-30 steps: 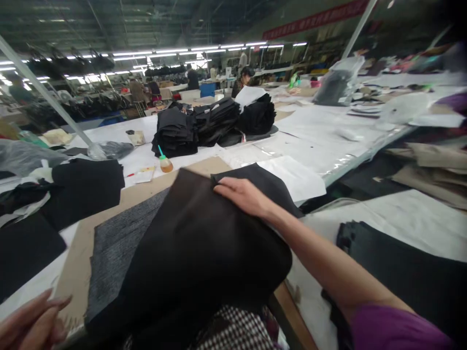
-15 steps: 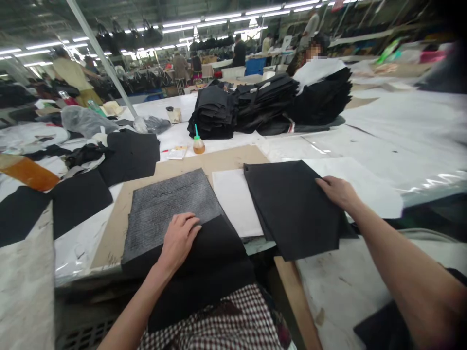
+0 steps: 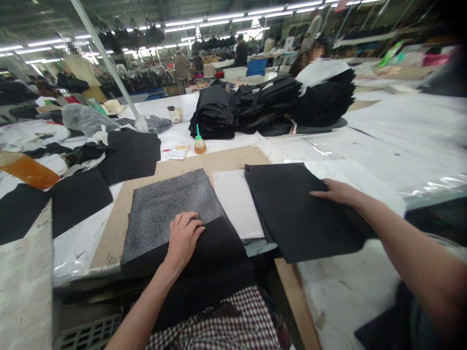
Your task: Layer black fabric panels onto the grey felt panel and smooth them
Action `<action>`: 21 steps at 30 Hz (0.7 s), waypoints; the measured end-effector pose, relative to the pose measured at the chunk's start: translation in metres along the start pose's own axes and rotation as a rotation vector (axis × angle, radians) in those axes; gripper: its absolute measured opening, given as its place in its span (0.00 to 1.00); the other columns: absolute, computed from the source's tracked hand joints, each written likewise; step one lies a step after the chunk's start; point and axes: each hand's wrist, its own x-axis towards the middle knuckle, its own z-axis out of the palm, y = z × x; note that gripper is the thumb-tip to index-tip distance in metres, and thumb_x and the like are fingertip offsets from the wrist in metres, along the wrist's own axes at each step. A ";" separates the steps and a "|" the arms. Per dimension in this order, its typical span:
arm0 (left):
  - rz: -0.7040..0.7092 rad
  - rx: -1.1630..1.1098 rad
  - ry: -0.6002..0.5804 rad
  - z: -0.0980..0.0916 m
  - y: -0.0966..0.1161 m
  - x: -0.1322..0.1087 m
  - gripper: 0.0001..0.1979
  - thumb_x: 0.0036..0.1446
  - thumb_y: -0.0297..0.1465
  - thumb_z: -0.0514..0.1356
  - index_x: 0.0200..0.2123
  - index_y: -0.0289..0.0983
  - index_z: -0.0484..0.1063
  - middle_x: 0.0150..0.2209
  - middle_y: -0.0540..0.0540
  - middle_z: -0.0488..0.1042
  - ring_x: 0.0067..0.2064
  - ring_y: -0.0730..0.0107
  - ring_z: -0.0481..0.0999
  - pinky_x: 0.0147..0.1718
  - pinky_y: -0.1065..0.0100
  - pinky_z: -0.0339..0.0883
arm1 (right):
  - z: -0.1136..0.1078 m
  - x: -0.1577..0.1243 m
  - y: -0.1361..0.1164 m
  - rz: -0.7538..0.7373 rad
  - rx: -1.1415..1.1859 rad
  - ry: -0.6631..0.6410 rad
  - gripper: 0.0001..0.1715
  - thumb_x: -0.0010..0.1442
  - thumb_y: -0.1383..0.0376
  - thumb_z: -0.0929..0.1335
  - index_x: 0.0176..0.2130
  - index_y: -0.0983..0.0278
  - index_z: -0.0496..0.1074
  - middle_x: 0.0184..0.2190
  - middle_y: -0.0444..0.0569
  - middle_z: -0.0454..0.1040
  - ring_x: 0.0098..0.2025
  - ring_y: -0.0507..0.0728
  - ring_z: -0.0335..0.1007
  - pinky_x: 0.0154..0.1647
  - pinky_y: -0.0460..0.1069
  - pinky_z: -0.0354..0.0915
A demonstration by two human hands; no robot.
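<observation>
My left hand (image 3: 184, 239) lies on a dark panel, its fingers slightly bent and resting along the line where a textured grey area (image 3: 171, 199) meets a plain black fold (image 3: 222, 253). The black part hangs over the table edge towards my lap. To the right, my right hand (image 3: 337, 190) rests on the edge of a stack of black fabric pieces (image 3: 295, 209), thumb and fingers apart. A white sheet (image 3: 237, 201) shows between the grey panel and the stack.
Beneath the grey panel lies a tan board (image 3: 109, 233). A small bottle with a green nozzle (image 3: 199, 146) stands behind it. Bundled black pieces (image 3: 262, 104) are piled farther back. Black scraps (image 3: 127, 153), an orange-brown container (image 3: 29, 170) and a slanting pole (image 3: 105, 58) are at left.
My right hand has shifted from pinching the stack's right edge to lying on it with fingers apart. The top piece's right side now spreads farther right. My left hand has hardly moved.
</observation>
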 end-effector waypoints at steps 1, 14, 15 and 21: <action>0.000 -0.002 -0.001 0.000 0.000 0.000 0.02 0.61 0.30 0.64 0.38 0.43 0.76 0.51 0.46 0.73 0.54 0.56 0.66 0.49 0.54 0.62 | 0.001 -0.005 -0.004 0.028 -0.028 0.021 0.31 0.54 0.54 0.76 0.46 0.76 0.74 0.41 0.69 0.74 0.39 0.63 0.70 0.36 0.54 0.59; 0.078 -0.132 0.018 -0.003 0.007 -0.002 0.03 0.61 0.26 0.60 0.36 0.40 0.69 0.52 0.44 0.71 0.57 0.58 0.66 0.54 0.54 0.58 | -0.028 -0.094 -0.259 -1.038 0.877 -0.050 0.17 0.69 0.62 0.64 0.57 0.59 0.68 0.52 0.51 0.72 0.55 0.58 0.67 0.57 0.54 0.63; 0.088 -0.139 0.013 -0.004 0.008 -0.003 0.03 0.61 0.26 0.60 0.36 0.40 0.69 0.51 0.44 0.71 0.56 0.58 0.67 0.54 0.54 0.58 | -0.024 -0.096 -0.273 -1.091 0.851 -0.065 0.18 0.69 0.63 0.65 0.57 0.59 0.68 0.52 0.51 0.72 0.55 0.58 0.66 0.57 0.55 0.62; 0.162 -0.177 -0.059 -0.016 0.012 -0.009 0.05 0.61 0.24 0.57 0.37 0.40 0.65 0.46 0.45 0.73 0.49 0.62 0.71 0.52 0.55 0.60 | -0.015 -0.092 -0.292 -1.034 0.603 -0.089 0.19 0.58 0.59 0.74 0.48 0.62 0.72 0.42 0.51 0.73 0.46 0.62 0.65 0.50 0.59 0.61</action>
